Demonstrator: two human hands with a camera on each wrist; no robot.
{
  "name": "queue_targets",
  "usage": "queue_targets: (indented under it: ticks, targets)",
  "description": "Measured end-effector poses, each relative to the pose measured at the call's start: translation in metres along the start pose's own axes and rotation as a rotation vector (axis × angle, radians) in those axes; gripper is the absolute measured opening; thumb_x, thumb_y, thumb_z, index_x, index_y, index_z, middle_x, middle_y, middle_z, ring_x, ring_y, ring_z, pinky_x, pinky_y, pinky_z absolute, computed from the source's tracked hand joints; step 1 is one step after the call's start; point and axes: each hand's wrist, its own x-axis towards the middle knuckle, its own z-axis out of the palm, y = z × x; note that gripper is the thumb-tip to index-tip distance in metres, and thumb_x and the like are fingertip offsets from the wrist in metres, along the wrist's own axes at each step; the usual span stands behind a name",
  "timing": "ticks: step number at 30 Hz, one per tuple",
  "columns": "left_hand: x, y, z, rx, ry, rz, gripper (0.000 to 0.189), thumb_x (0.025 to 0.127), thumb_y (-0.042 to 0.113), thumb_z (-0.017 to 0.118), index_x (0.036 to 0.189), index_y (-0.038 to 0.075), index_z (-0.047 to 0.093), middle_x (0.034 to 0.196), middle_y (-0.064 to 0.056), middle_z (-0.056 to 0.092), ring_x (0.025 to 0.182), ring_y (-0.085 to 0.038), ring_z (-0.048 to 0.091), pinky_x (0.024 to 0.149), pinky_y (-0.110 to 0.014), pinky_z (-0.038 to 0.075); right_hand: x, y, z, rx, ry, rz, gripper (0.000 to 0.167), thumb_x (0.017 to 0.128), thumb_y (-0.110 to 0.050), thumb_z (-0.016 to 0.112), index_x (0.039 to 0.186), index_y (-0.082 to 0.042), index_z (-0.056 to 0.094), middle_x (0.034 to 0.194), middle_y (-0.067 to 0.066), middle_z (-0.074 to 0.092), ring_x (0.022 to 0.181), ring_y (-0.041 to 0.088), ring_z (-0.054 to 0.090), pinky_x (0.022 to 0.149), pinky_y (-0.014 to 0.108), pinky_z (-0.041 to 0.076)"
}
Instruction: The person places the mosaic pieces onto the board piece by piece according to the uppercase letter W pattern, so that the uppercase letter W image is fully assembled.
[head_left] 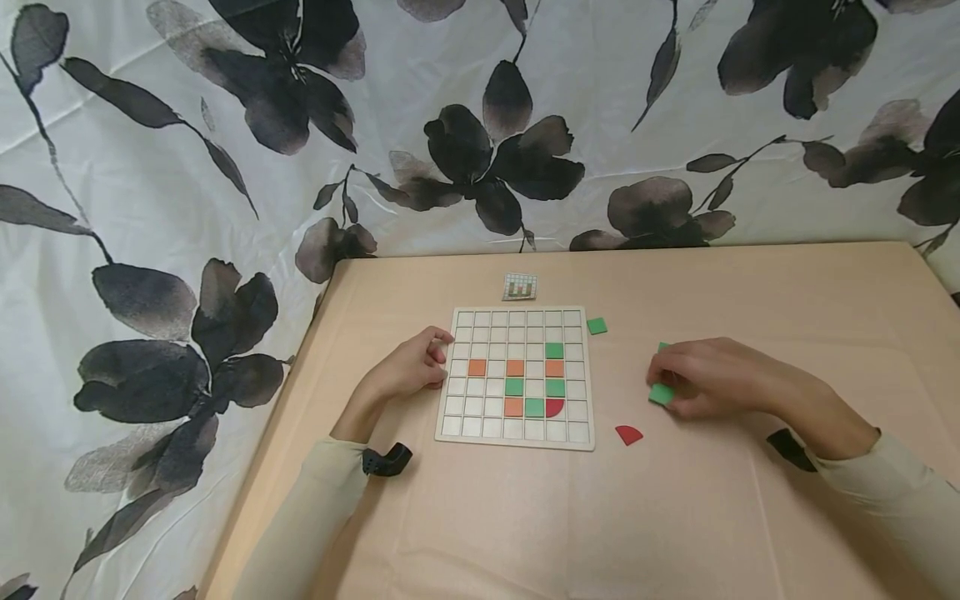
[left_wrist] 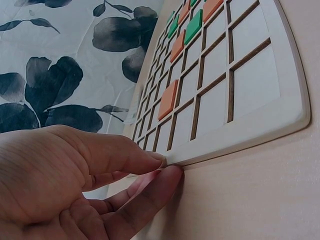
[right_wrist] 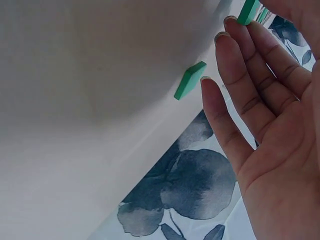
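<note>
A white board (head_left: 534, 367) with a raised square grid lies on the table, holding several orange and green square tiles and one red rounded piece (head_left: 554, 407). At its left edge, my left hand (head_left: 408, 364) has thumb and fingertips pinching the rim, seen close up in the left wrist view. Right of the board, my right hand (head_left: 712, 379) pinches a green square tile (head_left: 662, 393) between thumb and fingers; in the right wrist view this tile (right_wrist: 247, 12) shows at the top. Another green tile (right_wrist: 190, 80) lies on the table beside the fingers, mostly hidden by the hand in the head view.
Off the board's upper right corner lies a loose green tile (head_left: 597, 326). A red quarter-round piece (head_left: 628, 435) lies between board and right hand. A small card with a printed grid (head_left: 520, 287) is behind the board. Floral cloth (head_left: 420, 83) hangs beyond the table's edges.
</note>
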Motion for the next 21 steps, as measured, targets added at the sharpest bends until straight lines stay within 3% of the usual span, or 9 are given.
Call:
queue_targets:
  ticks: [10,21]
  targets:
    - [0.001,0.001,0.001,-0.011,0.003,-0.008,0.054,0.090,-0.011,0.062,0.139,0.002,0.045,0.102,-0.013,0.048,0.079,-0.018,0.051,0.070,-0.030,0.053,0.011,0.000,-0.008,0.004,0.042,-0.080,0.024,0.079,-0.023,0.083,0.094,-0.031,0.065,0.084,-0.019,0.054,0.076,0.004,0.054,0.067,0.022,0.047]
    - [0.002,0.001,0.001,0.001,0.006,-0.002,0.053,0.091,-0.011,0.062,0.139,0.002,0.045,0.102,-0.014,0.048,0.079,-0.019,0.051,0.069,-0.030,0.053,0.028,-0.009,-0.018,0.002,0.025,-0.065,0.024,0.079,-0.026,0.083,0.094,-0.032,0.065,0.081,-0.018,0.056,0.076,0.003,0.053,0.067,0.023,0.047]
